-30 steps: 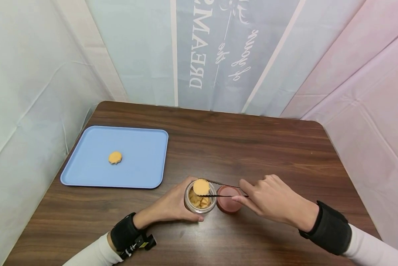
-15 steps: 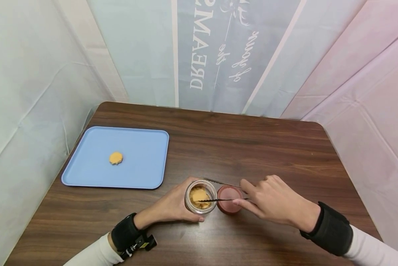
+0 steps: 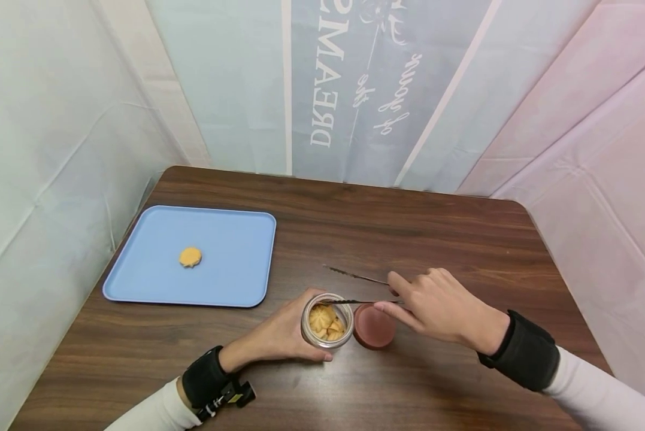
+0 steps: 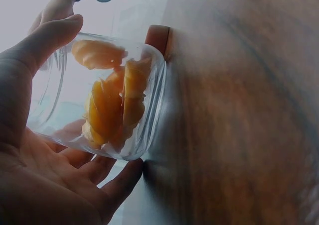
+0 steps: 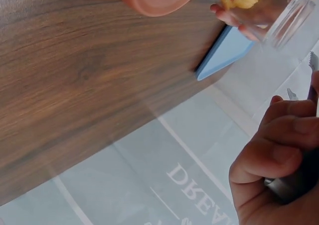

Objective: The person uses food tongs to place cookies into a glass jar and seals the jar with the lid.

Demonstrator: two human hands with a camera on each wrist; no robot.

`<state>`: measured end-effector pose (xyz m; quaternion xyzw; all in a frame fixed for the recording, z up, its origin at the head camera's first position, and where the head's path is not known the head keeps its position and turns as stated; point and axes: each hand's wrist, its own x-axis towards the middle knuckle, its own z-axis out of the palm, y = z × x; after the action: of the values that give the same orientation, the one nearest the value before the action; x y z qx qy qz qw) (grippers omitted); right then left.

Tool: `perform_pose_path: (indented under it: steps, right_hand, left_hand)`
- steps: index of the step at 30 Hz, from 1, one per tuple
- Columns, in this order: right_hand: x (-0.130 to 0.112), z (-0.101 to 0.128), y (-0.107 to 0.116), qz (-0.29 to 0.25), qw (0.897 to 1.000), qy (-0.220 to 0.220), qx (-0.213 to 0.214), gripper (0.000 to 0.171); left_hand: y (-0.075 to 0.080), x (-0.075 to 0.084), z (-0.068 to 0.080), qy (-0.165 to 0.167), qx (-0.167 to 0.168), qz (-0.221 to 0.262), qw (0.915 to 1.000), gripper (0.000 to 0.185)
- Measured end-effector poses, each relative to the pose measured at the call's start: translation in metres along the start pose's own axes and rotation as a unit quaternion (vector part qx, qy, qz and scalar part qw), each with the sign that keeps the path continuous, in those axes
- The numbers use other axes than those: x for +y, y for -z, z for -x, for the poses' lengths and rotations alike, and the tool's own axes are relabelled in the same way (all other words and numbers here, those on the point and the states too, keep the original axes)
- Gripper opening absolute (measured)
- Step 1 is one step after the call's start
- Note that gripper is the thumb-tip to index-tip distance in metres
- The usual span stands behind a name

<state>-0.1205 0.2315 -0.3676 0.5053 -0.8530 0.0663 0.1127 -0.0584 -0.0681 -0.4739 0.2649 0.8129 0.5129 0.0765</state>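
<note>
My left hand grips a clear glass jar from its left side, the thumb round the near wall. Inside lie several yellow ridged cookies; in the left wrist view they show through the glass. My right hand holds metal tongs with serrated tips. The two tong arms stand spread apart: one crosses the jar's mouth, the other is beyond the far rim. Nothing shows between the tips. Mostly at the frame's edge in the right wrist view, the dark tongs handle lies under curled fingers.
A reddish-pink round lid lies just right of the jar. On the left of the brown wooden table is a blue tray with one cookie on it. Fabric sheets hang round the table.
One second ago the tongs had a cookie at the jar's mouth; half a second ago it lay lower, inside. Now the tongs have moved up and away, spread wider and without it.
</note>
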Motion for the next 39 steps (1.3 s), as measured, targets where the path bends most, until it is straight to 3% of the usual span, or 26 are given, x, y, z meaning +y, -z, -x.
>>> perform_pose_path:
  steps: [10,16,31,39]
  right_hand:
    - [0.013,-0.023,-0.017,-0.008,0.999,-0.017,-0.031,0.051]
    - [0.014,-0.039,-0.026,-0.012,1.000,-0.007,-0.027,0.050]
    - [0.009,-0.099,-0.047,-0.039,0.998,0.014,-0.040,0.043]
    - [0.007,-0.124,-0.061,-0.025,0.998,0.020,-0.048,0.043]
  left_hand:
    - [0.000,0.000,0.001,0.011,-0.006,0.004,0.9999,0.092]
    - [0.000,0.001,0.000,0.019,-0.014,0.009,0.9997,0.093]
    - [0.002,-0.001,0.000,0.004,-0.014,0.020,0.9997,0.094]
    - [0.000,-0.001,-0.001,-0.008,-0.011,0.024,0.9996,0.091]
